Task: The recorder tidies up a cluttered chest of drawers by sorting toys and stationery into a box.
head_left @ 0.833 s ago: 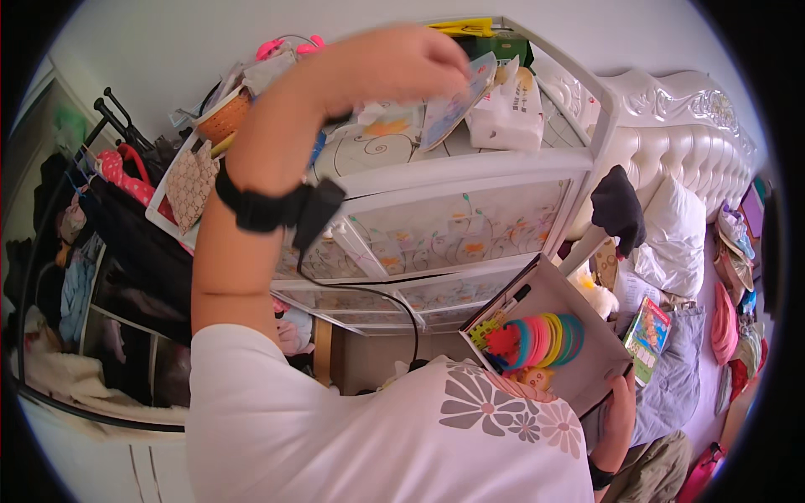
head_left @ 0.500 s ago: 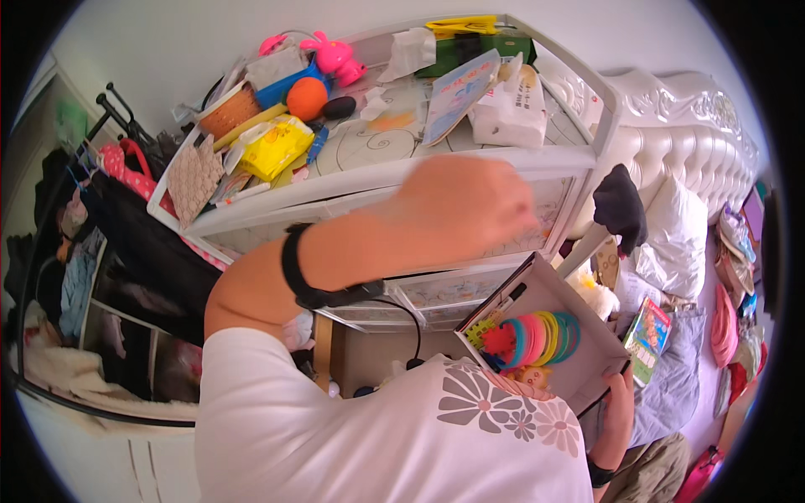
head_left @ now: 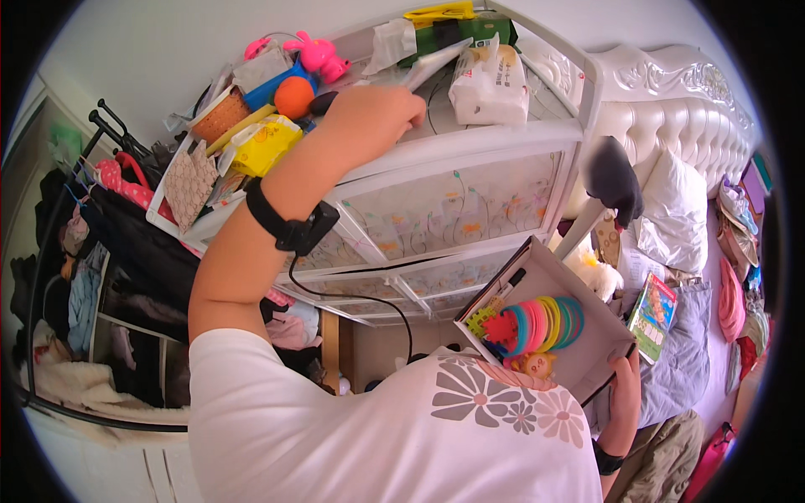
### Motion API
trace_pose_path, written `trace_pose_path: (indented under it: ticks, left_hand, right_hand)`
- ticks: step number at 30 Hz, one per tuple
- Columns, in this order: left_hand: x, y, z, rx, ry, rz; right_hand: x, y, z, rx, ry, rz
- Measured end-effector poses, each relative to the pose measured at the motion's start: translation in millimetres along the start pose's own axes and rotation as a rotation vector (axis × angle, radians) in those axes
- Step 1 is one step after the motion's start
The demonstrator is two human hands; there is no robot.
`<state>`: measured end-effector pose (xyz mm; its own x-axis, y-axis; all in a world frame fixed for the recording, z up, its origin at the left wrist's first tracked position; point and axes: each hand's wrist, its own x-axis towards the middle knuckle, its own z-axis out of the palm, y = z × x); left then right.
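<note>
My left hand (head_left: 377, 117) reaches over the front edge of the white cabinet top, its fingers curled. A thin light-blue and white booklet (head_left: 438, 63) tilts up, nearly edge-on, with its near end at this hand; the exact finger contact is hidden. At the lower right, my right hand (head_left: 623, 377) grips the near corner of an open box (head_left: 579, 369). Inside lie pink, yellow and blue-green rings (head_left: 545, 325), a red spiky piece (head_left: 501, 329), a small orange animal figure (head_left: 534, 364) and a dark pen-like stick (head_left: 518, 277).
The cabinet (head_left: 453, 201) also bears a white tissue pack (head_left: 490, 88), a yellow packet (head_left: 265, 144), an orange ball (head_left: 294, 97) and a pink rabbit toy (head_left: 319, 55). A bed with a pillow (head_left: 675, 214) and picture book (head_left: 652, 314) is at right. Clothes fill a rack at left.
My left hand has moved left and farther over the cabinet top. The booklet, earlier showing its face, is now nearly edge-on. My right hand still holds the box.
</note>
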<state>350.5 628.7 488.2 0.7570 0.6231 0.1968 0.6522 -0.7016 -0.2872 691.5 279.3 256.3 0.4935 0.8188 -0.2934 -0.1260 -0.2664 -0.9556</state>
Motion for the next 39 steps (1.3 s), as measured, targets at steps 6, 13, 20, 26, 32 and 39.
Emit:
trace_pose_path:
  ticks: [6,13,20,26,32,39]
  left_hand:
    - [4.4,-27.2,-19.4,0.033,0.176,-0.063]
    - [8.2,-39.2,2.5,0.077,-0.071,-0.035]
    - [-4.6,-8.6,-22.4,-0.111,0.078,-0.086]
    - [-18.7,141.2,-7.0,-0.669,-0.018,0.384]
    - [-20.6,218.7,98.5,-0.518,-0.117,0.481]
    - [-20.1,228.4,78.9,-0.925,-0.027,0.391]
  right_hand:
    - [-4.9,4.0,-9.2,-0.034,0.036,-0.007]
    - [-12.4,12.1,-16.1,0.005,0.04,-0.012]
    - [-14.4,17.9,-17.0,0.124,0.02,-0.078]
    - [-14.6,8.1,-15.2,0.113,-0.029,-0.034]
    - [-18.6,-9.7,-1.9,0.076,-0.076,-0.084]
    - [-33.2,-9.1,-4.5,0.075,-0.032,-0.09]
